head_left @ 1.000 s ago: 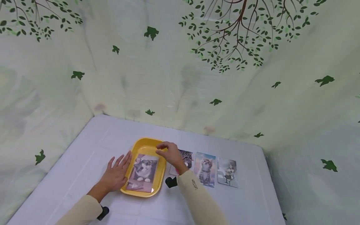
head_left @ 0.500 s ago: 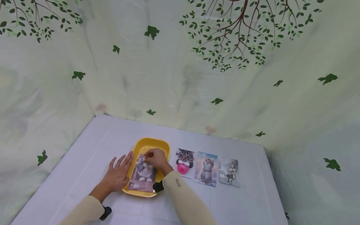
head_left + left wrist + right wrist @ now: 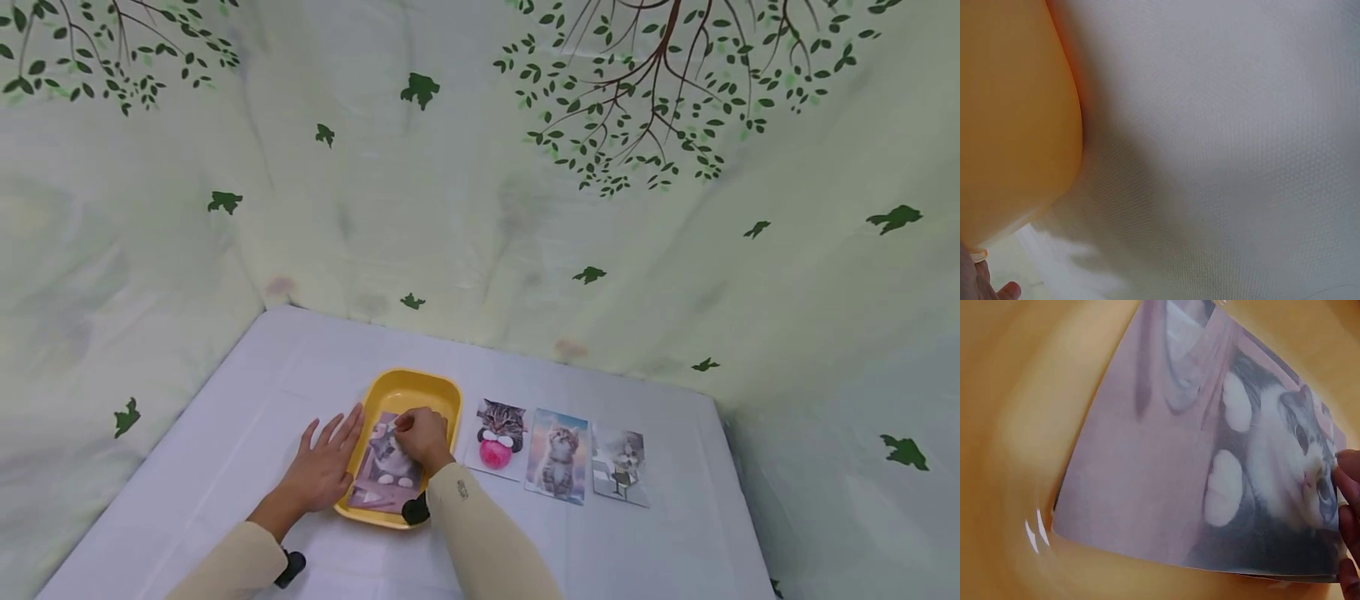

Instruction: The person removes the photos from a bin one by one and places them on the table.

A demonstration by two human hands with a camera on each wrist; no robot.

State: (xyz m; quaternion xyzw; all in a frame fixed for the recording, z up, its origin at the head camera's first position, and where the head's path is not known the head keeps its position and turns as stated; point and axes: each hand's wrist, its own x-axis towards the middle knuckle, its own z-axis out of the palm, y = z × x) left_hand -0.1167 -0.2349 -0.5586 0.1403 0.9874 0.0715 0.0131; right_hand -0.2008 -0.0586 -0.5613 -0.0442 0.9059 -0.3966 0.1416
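A yellow tray (image 3: 408, 387) stands on the table with a cat picture card (image 3: 384, 482) lying in it. My left hand (image 3: 321, 468) rests along the tray's left side, fingers straight and spread; in the left wrist view its fingertips (image 3: 1009, 290) show near the rim. My right hand (image 3: 423, 437) is over the tray, its fingers curled at the card's upper right part. In the right wrist view, thumb and fingers (image 3: 1349, 531) pinch the card's edge beside the cat's head. A thin dark edge shows beneath the card there.
To the right of the tray lie three more picture cards in a row: a cat with a pink ball (image 3: 497, 442), a sitting kitten (image 3: 557, 457), and a grey one (image 3: 619, 467). A leaf-patterned sheet (image 3: 480, 208) hangs behind the white table (image 3: 660, 542).
My right hand has moved left and down from the tray's right rim onto the card, and its fingers have closed at the card's edge. My left hand has stayed at the tray's side.
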